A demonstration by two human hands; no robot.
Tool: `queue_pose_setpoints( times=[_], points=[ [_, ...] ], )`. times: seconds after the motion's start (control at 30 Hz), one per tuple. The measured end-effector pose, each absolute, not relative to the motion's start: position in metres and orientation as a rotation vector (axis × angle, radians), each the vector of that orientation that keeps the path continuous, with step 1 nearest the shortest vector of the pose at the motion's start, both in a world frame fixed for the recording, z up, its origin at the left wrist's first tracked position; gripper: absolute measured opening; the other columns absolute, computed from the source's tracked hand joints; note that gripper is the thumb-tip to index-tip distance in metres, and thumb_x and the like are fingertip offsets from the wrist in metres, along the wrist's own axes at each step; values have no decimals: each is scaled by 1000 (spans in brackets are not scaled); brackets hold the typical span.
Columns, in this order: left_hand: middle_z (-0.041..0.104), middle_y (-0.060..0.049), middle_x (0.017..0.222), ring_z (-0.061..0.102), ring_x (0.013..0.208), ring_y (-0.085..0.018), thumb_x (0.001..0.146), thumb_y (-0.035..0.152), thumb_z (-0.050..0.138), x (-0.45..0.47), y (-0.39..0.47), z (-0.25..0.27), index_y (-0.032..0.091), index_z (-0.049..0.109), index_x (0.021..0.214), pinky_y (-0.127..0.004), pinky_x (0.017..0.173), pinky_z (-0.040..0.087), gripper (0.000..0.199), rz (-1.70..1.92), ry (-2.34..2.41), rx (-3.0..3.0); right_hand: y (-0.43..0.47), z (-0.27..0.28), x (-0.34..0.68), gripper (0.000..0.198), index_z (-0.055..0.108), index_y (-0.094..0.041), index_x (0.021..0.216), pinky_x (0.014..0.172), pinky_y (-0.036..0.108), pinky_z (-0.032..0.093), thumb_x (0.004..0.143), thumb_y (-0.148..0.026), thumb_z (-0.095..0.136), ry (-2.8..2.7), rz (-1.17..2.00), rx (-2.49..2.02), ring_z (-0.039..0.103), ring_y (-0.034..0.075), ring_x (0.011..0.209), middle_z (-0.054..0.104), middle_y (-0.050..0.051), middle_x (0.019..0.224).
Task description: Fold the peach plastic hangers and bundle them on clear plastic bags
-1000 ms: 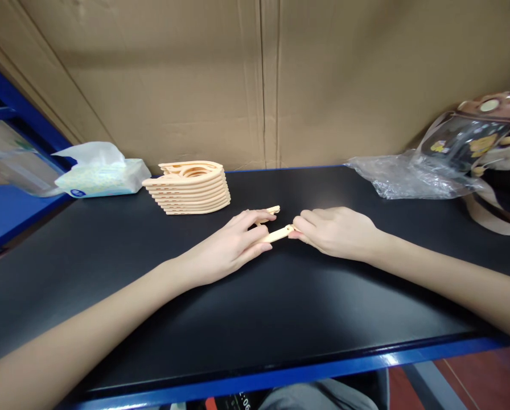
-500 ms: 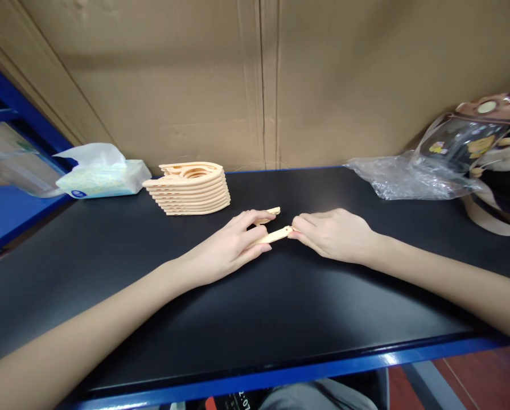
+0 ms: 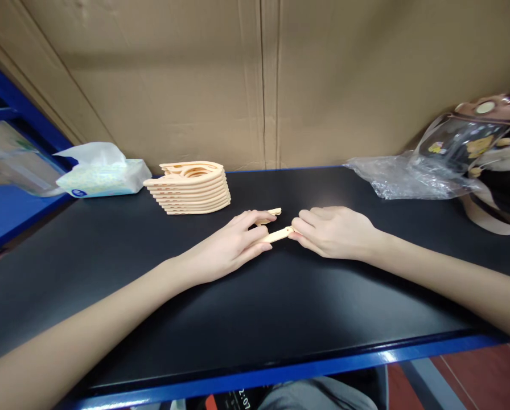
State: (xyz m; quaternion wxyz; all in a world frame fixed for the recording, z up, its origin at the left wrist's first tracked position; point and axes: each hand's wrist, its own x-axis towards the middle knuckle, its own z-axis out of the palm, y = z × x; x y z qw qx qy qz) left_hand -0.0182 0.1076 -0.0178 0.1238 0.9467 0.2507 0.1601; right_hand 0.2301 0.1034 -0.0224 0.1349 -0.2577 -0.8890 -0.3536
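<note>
A cream plastic folding hanger [image 3: 279,234] lies low over the black tabletop, mostly covered by fingers. My left hand [image 3: 233,245] is closed around it, thumb along the near arm and fingers over the far arm, whose tip sticks out beyond them. At the right end of the near arm, by a small round hole, my right hand [image 3: 334,232] pinches with bent fingers; what lies inside that pinch is hidden. Behind my left hand stands a neat stack of similar cream hangers [image 3: 190,191].
A tissue pack [image 3: 105,176] sits at the back left beside a blue frame. Crumpled clear plastic [image 3: 412,176] and a strapped bottle [image 3: 460,139] are at the back right. Cardboard [image 3: 173,85] walls off the back. A phone [image 3: 238,400] shows below the blue table edge [image 3: 289,373].
Hardly anything differs. My right hand's fingers have shifted very slightly at the hanger's end; my left hand keeps its place.
</note>
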Motion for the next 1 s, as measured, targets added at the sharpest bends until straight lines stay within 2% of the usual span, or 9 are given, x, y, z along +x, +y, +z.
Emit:
queue_pose_setpoints(
  times=[0.23,0.4,0.7,1.0],
  points=[
    [45,-10,142,39,136,-24,100,30,42,-20,108,-18,18,60,98,-38,112,35,22,446,742,2723,102,-25,228,35,58,-18,73,51,28,24,98,-31,39,-2557,-834,-842,52,12,53,60,-1,62],
    [43,-10,143,37,137,-22,100,30,41,-20,108,-15,18,60,97,-36,112,34,23,401,738,2697,101,-23,230,41,59,-17,75,51,27,25,100,-40,37,-2582,-762,-821,54,12,55,61,-1,64],
    [42,-9,144,37,137,-21,100,30,41,-20,107,-17,19,61,99,-37,112,34,22,414,733,2700,102,-21,230,39,59,-17,73,52,27,25,99,-38,40,-2576,-702,-803,52,11,56,61,-1,65],
    [41,-9,144,36,138,-22,99,30,43,-20,109,-17,19,60,93,-36,112,34,22,422,728,2681,102,-21,230,38,57,-17,73,50,26,23,99,-38,39,-2618,-504,-870,54,10,56,61,-2,65]
  ],
)
